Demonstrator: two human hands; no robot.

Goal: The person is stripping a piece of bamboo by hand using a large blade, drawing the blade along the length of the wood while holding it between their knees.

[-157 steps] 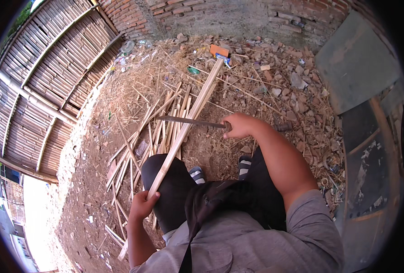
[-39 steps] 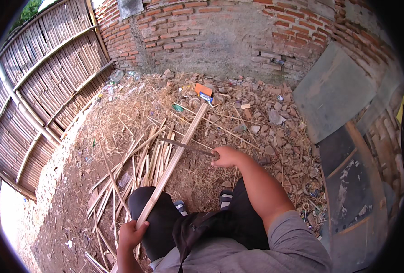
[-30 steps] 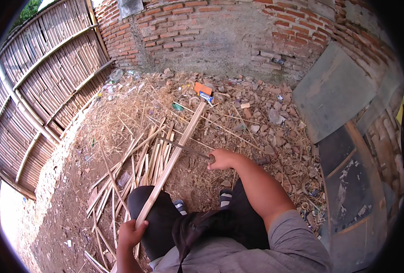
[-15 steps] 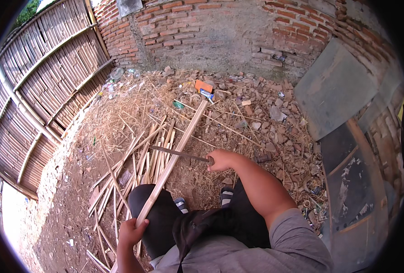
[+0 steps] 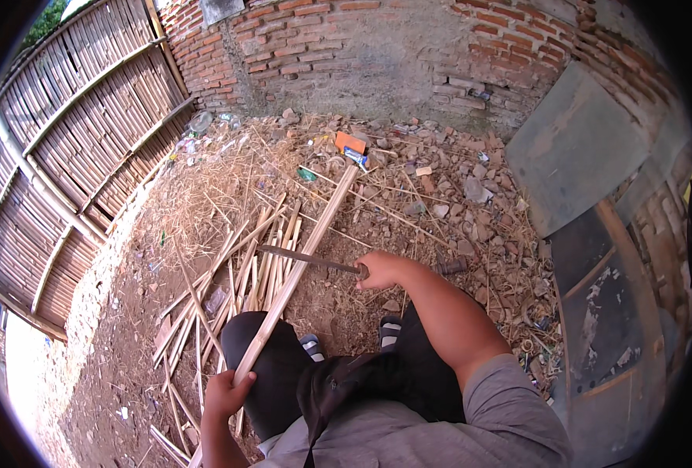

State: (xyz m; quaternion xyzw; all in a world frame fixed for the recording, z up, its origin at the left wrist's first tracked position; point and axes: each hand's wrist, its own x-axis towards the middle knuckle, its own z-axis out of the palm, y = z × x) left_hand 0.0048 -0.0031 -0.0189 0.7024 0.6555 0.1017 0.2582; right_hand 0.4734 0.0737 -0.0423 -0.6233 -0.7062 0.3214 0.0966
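Note:
A long split bamboo strip (image 5: 280, 304) slants from my left side across my left thigh, out toward the rubble ahead. My left hand (image 5: 227, 394) is closed around its near part, thumb on top. My right hand (image 5: 379, 271) grips the handle end of a long, dark machete (image 5: 330, 264). The blade points left and lies across the strip about midway along its visible length, apparently touching it. Below the blade's tip, a pile of split bamboo strips (image 5: 244, 269) lies on the ground to the left of my knee.
Dry straw and broken stones cover the ground, with an orange brick piece (image 5: 350, 142) near the strip's far end. A brick wall (image 5: 393, 74) closes the back. On the left stands a bamboo fence (image 5: 88, 132); on the right lean grey boards (image 5: 576, 156).
The whole view has shifted slightly. Both hands, the machete and the bamboo strip keep nearly the same positions relative to each other.

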